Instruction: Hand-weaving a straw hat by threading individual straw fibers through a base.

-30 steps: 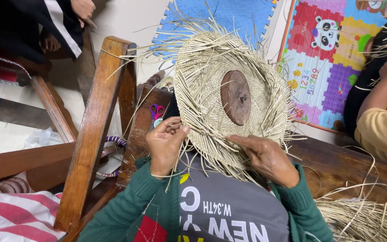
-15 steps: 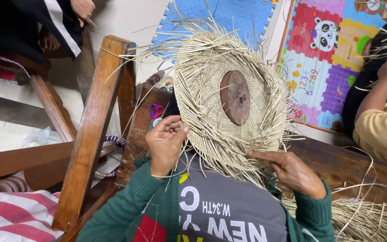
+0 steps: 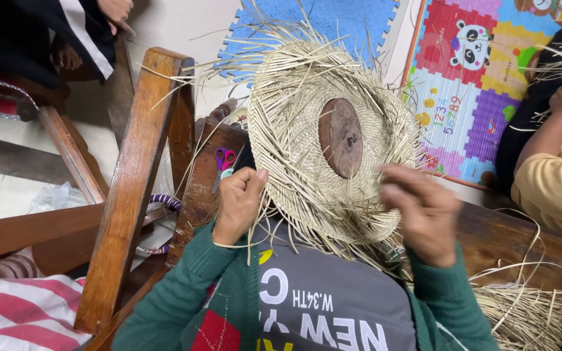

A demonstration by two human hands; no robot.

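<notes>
The half-woven straw hat (image 3: 323, 140) stands on edge against the person's chest, its weave wrapped round a brown wooden disc (image 3: 340, 138) at the centre, and with so many loose strands bristling off the rim a slack pull could, I judge, loosen the rows nearest the disc. The left hand (image 3: 239, 203), below and left of the disc, has its fingers closed on a few strands. The right hand (image 3: 424, 211), below and right of it, is blurred (its grip cannot be told), so a strand might slip or snap there.
</notes>
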